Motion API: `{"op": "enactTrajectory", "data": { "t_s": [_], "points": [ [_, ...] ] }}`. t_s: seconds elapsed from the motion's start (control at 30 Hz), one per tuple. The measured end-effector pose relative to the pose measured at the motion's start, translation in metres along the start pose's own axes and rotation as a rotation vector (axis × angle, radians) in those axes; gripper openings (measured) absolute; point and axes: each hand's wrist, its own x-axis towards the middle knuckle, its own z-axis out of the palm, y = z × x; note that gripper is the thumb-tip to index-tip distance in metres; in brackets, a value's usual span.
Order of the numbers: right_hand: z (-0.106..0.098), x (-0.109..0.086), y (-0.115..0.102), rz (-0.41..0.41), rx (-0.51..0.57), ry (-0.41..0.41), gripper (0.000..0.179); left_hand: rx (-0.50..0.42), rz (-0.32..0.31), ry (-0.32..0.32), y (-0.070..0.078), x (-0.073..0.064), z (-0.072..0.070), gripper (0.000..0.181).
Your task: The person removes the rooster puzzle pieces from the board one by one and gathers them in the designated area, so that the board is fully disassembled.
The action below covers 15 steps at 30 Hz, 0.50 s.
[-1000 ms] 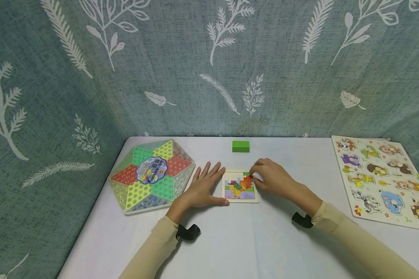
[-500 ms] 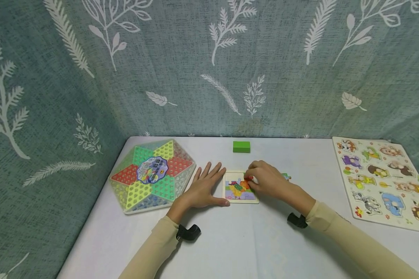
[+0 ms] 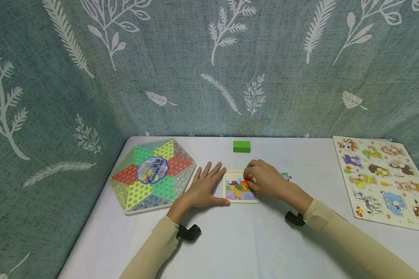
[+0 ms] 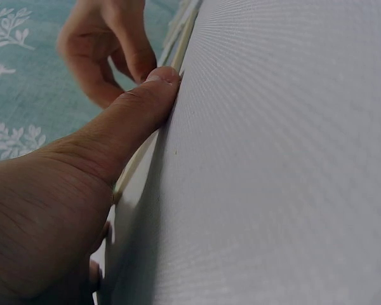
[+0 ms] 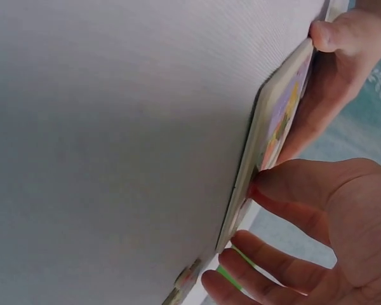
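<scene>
A small square jigsaw puzzle (image 3: 235, 193) with a bird picture lies in a pale wooden frame in the middle of the table. My left hand (image 3: 204, 190) lies flat at the frame's left side with fingers spread, its thumb against the lower left corner. At the upper right part of the puzzle, my right hand (image 3: 267, 178) pinches a reddish puzzle piece (image 3: 250, 177) between thumb and forefinger; most of the piece is hidden. The right wrist view shows that thumb and finger at the frame's edge. A loose green puzzle piece (image 3: 286, 176) lies right of the frame, partly behind the right hand.
A hexagonal Chinese checkers board (image 3: 153, 176) lies close to the left hand. Behind the puzzle sits a green block (image 3: 241, 146). An animal peg puzzle board (image 3: 384, 182) lies at the far right. A patterned cloth (image 3: 181, 77) hangs behind the table.
My right hand has moved a little left over the puzzle and now covers more of the bird's red part. The loose piece has come into view beside it. My left hand stays put.
</scene>
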Motion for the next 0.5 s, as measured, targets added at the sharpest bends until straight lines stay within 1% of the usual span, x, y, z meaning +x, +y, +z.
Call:
{"op": "enactTrajectory", "data": {
  "t_s": [0.2,0.33,0.5],
  "points": [
    [-0.0002,0.0052,0.0004,0.015,-0.017,-0.032,0.005,-0.003,0.012,0.009,-0.0006,-0.0006,0.0003,0.110],
    [-0.0005,0.0069,-0.0004,0.008,-0.053,-0.028,0.007,-0.008,0.016,0.012,-0.0003,-0.0004,0.0004,0.110],
    [-0.0009,0.0061,-0.0039,-0.006,-0.090,-0.014,0.008,0.002,0.006,0.004,-0.0014,0.0002,0.0011,0.111]
  ]
}}
